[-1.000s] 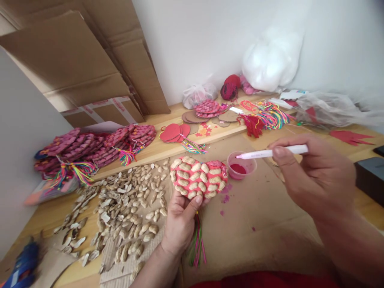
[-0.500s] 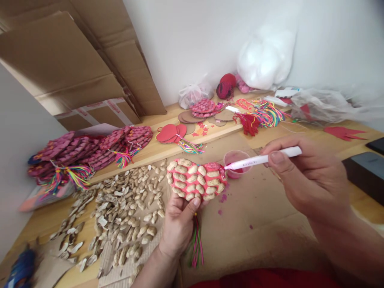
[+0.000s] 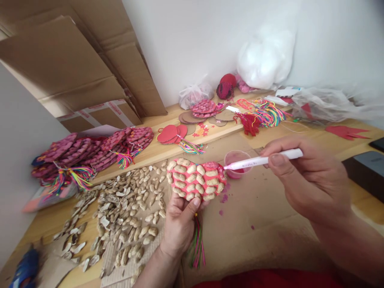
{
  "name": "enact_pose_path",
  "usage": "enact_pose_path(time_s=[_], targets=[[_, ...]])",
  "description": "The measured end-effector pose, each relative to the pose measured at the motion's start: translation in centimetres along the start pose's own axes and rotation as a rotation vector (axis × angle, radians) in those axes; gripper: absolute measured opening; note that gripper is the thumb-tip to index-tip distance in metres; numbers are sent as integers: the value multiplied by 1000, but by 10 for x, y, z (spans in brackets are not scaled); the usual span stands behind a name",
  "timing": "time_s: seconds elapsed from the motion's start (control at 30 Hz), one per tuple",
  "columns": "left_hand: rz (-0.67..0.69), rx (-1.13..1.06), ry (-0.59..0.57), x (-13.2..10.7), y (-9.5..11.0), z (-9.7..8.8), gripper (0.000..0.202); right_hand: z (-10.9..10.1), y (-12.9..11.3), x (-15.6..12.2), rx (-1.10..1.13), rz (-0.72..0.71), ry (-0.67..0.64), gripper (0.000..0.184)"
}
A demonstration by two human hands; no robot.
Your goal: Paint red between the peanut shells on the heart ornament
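Note:
My left hand (image 3: 180, 224) pinches the lower edge of a red heart-shaped card covered with peanut shells (image 3: 195, 179), thumb on top; a multicoloured tassel (image 3: 197, 244) hangs below it. My right hand (image 3: 309, 182) grips a white paintbrush (image 3: 264, 160) like a pen. Its tip touches the card's right end, where the shells are painted pink. A small clear cup of red paint (image 3: 238, 163) stands just behind the brush tip.
Loose peanut shells (image 3: 126, 208) lie spread at left on cardboard (image 3: 258, 208). Stacks of painted pink shell ornaments (image 3: 90, 150), red paper cutouts (image 3: 172, 133), coloured tassels (image 3: 264, 114), plastic bags (image 3: 267, 56) and cardboard boxes (image 3: 75, 68) line the back. A blue object (image 3: 25, 270) lies front left.
The brush moved left from above the paint cup to the right end of the shell-covered card. My left hand keeps holding the card.

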State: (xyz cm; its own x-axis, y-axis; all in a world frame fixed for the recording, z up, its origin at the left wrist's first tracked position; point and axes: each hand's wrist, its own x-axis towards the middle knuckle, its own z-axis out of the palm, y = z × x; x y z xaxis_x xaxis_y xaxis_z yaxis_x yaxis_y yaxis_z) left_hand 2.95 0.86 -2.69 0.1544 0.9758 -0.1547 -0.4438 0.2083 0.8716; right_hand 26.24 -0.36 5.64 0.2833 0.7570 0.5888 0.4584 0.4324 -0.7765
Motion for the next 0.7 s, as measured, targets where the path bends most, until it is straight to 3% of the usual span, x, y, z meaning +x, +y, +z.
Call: enact_pose_path(time_s=[0.27,0.4,0.7], targets=[[-7,-5,33,-1,1,1,42,-2,1,0,-74,-123,-97,4],[-26,8,40,-1,2,2,45,-1,5,-2,-156,-200,-42,10],[-12,5,32,-2,2,2,46,-1,6,-1,-115,-214,-81,13]])
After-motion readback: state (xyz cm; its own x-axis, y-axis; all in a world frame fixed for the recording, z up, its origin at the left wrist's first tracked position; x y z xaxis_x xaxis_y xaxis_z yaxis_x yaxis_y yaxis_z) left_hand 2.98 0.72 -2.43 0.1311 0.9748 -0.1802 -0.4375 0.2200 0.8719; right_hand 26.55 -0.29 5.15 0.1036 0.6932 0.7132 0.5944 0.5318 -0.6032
